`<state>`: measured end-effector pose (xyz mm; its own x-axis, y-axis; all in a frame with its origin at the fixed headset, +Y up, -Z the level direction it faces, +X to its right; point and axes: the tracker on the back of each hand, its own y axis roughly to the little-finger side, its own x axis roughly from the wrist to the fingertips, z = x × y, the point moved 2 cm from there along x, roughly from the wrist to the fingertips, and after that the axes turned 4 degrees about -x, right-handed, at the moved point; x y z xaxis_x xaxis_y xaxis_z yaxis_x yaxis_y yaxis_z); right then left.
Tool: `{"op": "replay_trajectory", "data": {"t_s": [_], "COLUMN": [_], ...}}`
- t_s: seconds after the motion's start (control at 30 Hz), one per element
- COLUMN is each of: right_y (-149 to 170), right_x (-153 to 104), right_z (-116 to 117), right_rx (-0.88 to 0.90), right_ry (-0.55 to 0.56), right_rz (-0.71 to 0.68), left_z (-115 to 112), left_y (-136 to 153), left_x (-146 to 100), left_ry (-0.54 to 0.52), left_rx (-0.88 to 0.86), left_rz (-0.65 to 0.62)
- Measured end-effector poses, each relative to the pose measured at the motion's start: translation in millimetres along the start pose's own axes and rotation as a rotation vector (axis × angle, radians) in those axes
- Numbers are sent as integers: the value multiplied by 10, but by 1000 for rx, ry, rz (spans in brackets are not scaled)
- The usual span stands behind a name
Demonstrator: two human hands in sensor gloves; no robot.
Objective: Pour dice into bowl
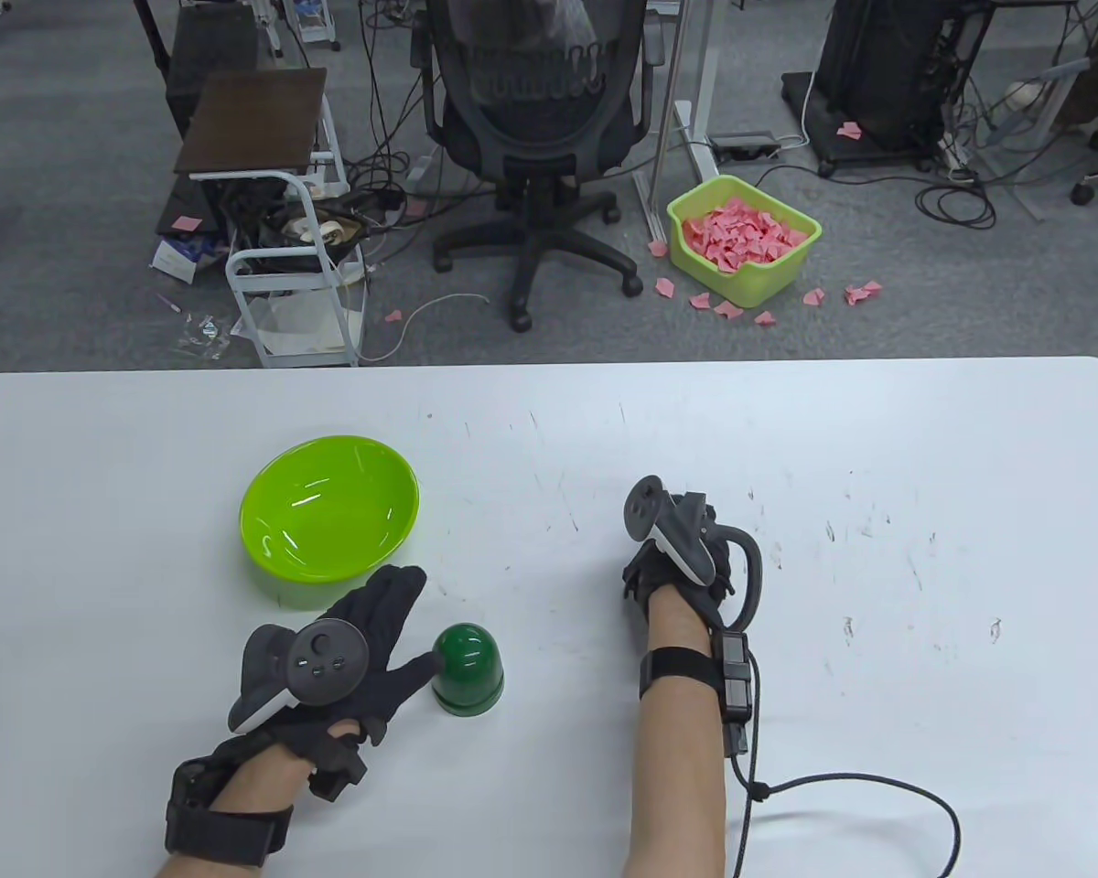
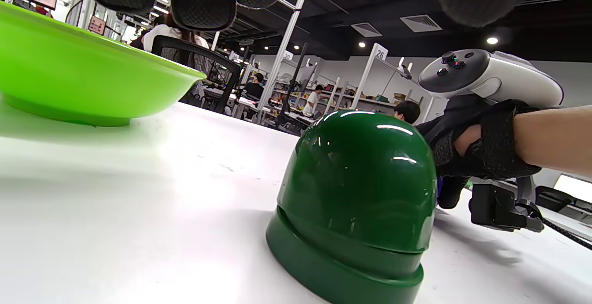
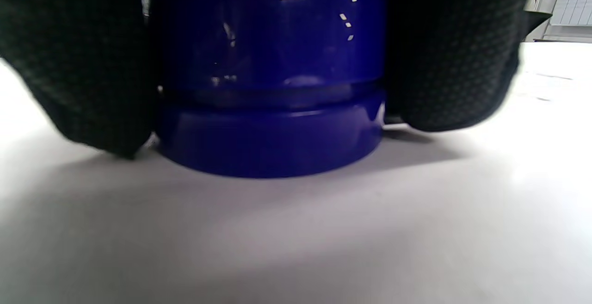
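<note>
While right hand (image 1: 672, 558) hides the gripped blue cup (image 3: 270, 77), left hand (image 1: 348, 658) spread beside green cup (image 1: 467, 669), dice unseen

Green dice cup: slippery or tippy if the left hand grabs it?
The green dice cup looks glossy, so probably slick against glove fabric. Its wide flared base flat on the table suggests it slides rather than tips. Likely rigid plastic.

White table (image 1: 878, 439), surface scuffed. Resting on it: lime-green bowl (image 1: 329, 508), dark green domed cup (image 1: 467, 669) just beside, blue cup (image 3: 270, 109) well apart.
</note>
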<state>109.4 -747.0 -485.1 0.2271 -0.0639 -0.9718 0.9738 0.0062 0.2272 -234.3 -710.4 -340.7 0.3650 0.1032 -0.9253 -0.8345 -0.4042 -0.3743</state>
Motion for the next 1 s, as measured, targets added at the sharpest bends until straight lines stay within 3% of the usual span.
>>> {"op": "replay_trajectory", "data": {"t_s": [0.2,0.33,0.6,0.77,1.0], "right_y": [9,25,28,-48,-245], "right_x": [2,-14,-44,-149,-468], "right_z": [1,14,-27,-227,-683], "right_rx": [17,51,7,36,151], "right_ry": [-37,26,45,68,136], "right_rz": [-10,-17,-105,-212,-396], "left_z": [-7,-26,-61,-56,-49], "left_y": [-9,-24,-75,-103,-140], "left_x": [0,4,7,0,-19], "left_ry": [0,8,18,4,-17], "left_rx": [-2,0,-10,-88,-172], "left_rz": [-7,-13,-42,-81,-121]}}
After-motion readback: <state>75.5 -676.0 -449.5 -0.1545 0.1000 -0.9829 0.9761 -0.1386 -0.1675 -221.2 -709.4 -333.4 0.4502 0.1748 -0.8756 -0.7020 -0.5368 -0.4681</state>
